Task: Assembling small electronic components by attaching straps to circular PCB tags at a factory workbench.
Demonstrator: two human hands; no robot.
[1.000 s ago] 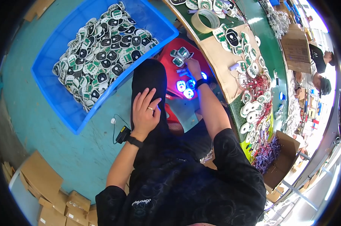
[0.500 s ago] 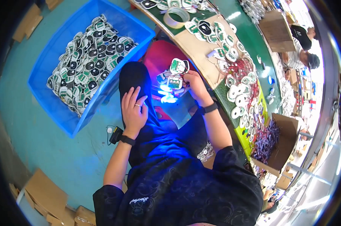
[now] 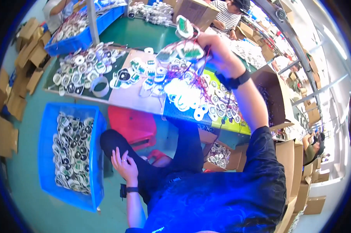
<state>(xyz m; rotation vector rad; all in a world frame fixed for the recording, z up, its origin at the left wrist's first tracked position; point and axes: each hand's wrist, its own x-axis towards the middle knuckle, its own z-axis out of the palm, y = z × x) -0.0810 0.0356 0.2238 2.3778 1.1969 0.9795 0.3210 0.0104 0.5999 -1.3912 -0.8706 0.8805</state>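
My right hand is raised over the workbench, closed round a bunch of small white discs with green circuit boards that dangle on thin wires. A bright bluish-white glare covers part of the pile below them. My left hand lies on my left thigh with its fingers apart, holding nothing. Beneath the raised hand, white rings and tangled red wires are heaped on the bench. More discs with green boards lie on a beige board to the left.
A blue bin full of similar discs stands on the floor at left. A red stool is beside my left knee. A roll of tape sits near the bench edge. Cardboard boxes stand at right; another person is across the bench.
My right hand has risen from near my knees to above the bench, still gripping the boards. The view has swung up toward the bench. My left hand stays on my thigh.
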